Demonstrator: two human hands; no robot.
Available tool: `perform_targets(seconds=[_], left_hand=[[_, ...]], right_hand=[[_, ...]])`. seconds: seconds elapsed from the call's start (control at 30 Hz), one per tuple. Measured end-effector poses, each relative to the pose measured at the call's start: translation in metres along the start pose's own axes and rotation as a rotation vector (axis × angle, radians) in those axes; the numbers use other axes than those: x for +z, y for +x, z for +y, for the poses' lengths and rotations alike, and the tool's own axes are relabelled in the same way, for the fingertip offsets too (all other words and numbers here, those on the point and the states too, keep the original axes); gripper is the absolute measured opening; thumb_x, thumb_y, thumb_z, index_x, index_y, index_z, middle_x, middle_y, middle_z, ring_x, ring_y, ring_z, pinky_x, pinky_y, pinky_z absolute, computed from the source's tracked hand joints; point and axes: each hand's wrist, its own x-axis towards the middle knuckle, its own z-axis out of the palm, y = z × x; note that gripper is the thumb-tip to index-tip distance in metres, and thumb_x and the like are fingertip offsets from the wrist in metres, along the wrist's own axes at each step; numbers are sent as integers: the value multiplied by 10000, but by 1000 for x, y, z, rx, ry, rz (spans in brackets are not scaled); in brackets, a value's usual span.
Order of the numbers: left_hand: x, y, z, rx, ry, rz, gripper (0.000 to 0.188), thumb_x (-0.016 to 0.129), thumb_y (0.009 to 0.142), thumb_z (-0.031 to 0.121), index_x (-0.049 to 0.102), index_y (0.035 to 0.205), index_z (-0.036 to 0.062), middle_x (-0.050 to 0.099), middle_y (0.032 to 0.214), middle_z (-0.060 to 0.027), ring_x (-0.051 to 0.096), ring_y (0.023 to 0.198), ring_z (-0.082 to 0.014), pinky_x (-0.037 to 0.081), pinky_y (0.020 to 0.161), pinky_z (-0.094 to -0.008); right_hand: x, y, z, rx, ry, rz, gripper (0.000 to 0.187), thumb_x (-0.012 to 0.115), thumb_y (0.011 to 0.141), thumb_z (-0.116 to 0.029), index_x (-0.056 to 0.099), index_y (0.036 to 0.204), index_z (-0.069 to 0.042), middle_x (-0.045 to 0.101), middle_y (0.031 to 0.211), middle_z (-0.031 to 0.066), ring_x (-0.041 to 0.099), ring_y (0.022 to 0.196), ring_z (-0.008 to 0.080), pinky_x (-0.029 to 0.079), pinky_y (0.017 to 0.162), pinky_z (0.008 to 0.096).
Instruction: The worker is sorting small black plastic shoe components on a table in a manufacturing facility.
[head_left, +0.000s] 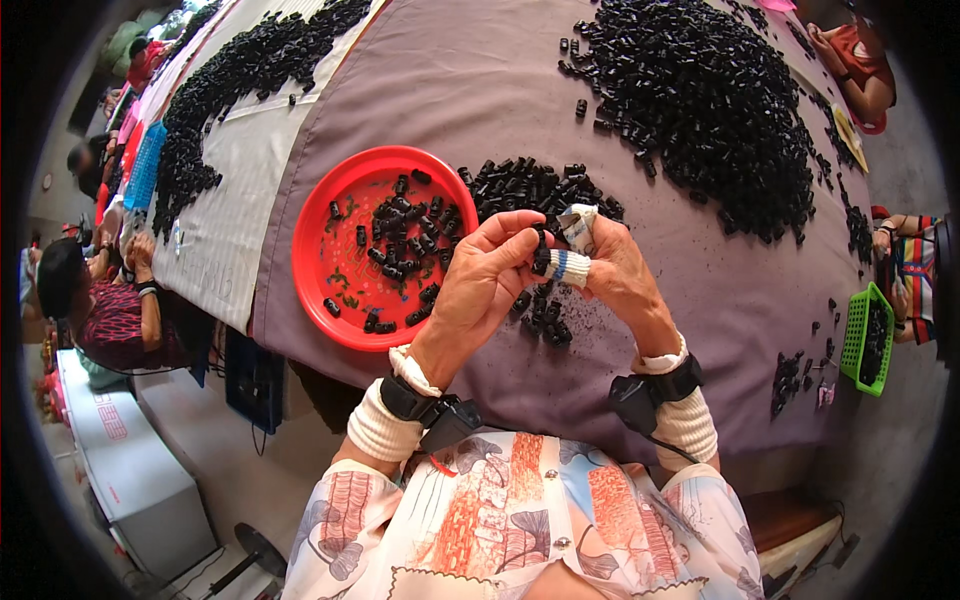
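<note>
Over the table's near edge, my left hand point(480, 282) is closed in a pinch on a small black plastic part point(541, 240). My right hand point(622, 275) meets it from the other side, its fingers pressed against the same part. White knit covers with blue stripes point(568, 267) wrap the thumb and a finger of that hand. To the left of my hands sits a round red tray point(318, 290) with several loose black parts in it. Behind my fingers lies a small heap of the same parts point(535, 185), with a few more under my hands point(546, 318).
A large mound of black parts point(700, 110) covers the far right of the purple cloth point(430, 70). Another pile point(240, 75) lies on a pale cloth at left. A green basket point(857, 345) stands at the right edge. Other people point(120, 310) sit around the table.
</note>
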Motion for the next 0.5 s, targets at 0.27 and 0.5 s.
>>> perform_targets(seconds=[0.27, 0.5], left_hand=[[-4, 1, -1, -29, -53, -35, 233, 529, 912, 98, 531, 1132, 23, 616, 940, -70, 583, 831, -113, 501, 726, -288], [-5, 1, -2, -65, -110, -49, 244, 523, 913, 88, 540, 1139, -2, 615, 930, -66, 583, 848, -121, 487, 771, -279]], right_hand=[[2, 2, 11, 7, 115, -5, 254, 726, 752, -221, 561, 864, -62, 512, 630, -47, 437, 474, 13, 332, 393, 176], [-1, 1, 0, 13, -44, -80, 257, 709, 738, -225, 568, 849, -42, 525, 652, -26, 454, 551, 48, 367, 473, 217]])
